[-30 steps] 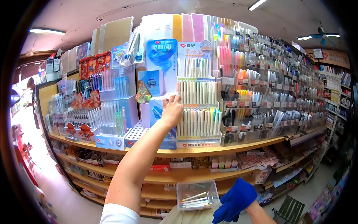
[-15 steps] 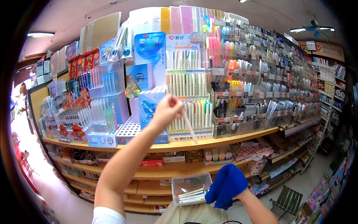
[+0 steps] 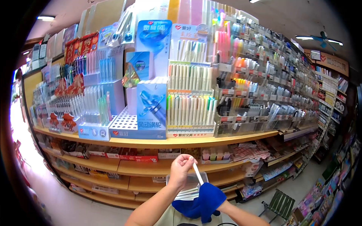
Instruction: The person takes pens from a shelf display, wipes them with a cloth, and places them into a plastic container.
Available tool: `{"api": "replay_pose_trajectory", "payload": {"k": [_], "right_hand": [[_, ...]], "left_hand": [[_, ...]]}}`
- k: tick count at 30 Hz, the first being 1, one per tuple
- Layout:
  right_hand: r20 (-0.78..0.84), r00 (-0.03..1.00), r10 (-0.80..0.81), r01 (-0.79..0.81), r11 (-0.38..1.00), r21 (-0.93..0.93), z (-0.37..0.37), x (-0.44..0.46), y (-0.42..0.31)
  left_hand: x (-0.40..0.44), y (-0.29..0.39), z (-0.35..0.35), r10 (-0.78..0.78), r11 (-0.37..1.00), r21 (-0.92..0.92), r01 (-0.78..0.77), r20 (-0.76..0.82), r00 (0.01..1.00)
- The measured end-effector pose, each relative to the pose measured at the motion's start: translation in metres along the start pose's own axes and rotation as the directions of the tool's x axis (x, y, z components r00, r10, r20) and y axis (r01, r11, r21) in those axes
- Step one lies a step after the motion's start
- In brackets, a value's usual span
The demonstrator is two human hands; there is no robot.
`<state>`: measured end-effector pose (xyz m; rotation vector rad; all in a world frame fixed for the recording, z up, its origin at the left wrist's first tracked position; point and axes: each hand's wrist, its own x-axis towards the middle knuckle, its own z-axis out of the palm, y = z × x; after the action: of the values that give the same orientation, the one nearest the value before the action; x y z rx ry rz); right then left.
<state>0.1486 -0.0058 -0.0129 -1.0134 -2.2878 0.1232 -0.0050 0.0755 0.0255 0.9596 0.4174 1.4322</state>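
Observation:
My left hand [image 3: 181, 170] pinches the upper end of a white pen [image 3: 198, 174], held slanted over the lap. The pen's lower end meets a blue cloth [image 3: 205, 199], which covers most of my right hand [image 3: 223, 207]; its fingers are hidden in the folds. Beneath both hands is a clear plastic box [image 3: 204, 176] with several white pens [image 3: 186, 194] lying in it, partly covered by the cloth and my left arm.
Ahead stands a wooden shelf [image 3: 181, 141] with a rack of marker pens [image 3: 190, 111], a blue pen display box [image 3: 151, 109] and clear pen holders [image 3: 241, 122]. A folding stool [image 3: 279, 203] is on the floor at the right.
My left hand has come down from the marker rack with the white pen, to the blue cloth above the box. The cloth has moved left and now touches the pen.

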Motion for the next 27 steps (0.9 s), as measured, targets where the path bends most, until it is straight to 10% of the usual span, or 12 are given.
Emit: {"api": "replay_pose_trajectory", "payload": {"k": [6,7,10,13,17,20,27], "right_hand": [[-0.008,0.996,0.092,-0.093,0.99,-0.107,0.016,0.001,0.009],[-0.014,0.972,0.236,-0.23,0.957,0.175,0.015,0.004,0.008],[0.214,0.831,0.514,-0.458,0.414,0.787,0.006,0.012,-0.004],[0.537,0.738,0.409,-0.504,-0.195,0.841,-0.007,0.008,-0.014],[0.456,0.794,0.402,-0.589,0.324,0.74,-0.002,0.002,-0.017],[0.556,0.704,0.441,-0.677,0.181,0.713,-0.002,0.003,-0.017],[0.32,0.875,0.364,-0.485,0.647,0.588,0.002,0.006,-0.009]], "left_hand": [[-0.029,-0.015,-0.002,-0.131,0.982,-0.115,0.147,0.139,0.982],[-0.038,-0.022,-0.001,-0.218,0.962,-0.125,0.242,0.178,0.959],[-0.041,-0.02,-0.006,-0.167,0.928,-0.289,0.234,0.237,0.957],[-0.018,-0.017,-0.029,-0.002,0.88,-0.468,0.075,0.153,0.988],[-0.019,-0.009,-0.032,-0.036,0.849,-0.519,0.103,0.138,0.99],[-0.034,-0.002,-0.017,-0.126,0.886,-0.437,0.158,0.101,0.987],[-0.054,-0.014,-0.017,-0.12,0.938,-0.303,0.167,0.167,0.979]]}}
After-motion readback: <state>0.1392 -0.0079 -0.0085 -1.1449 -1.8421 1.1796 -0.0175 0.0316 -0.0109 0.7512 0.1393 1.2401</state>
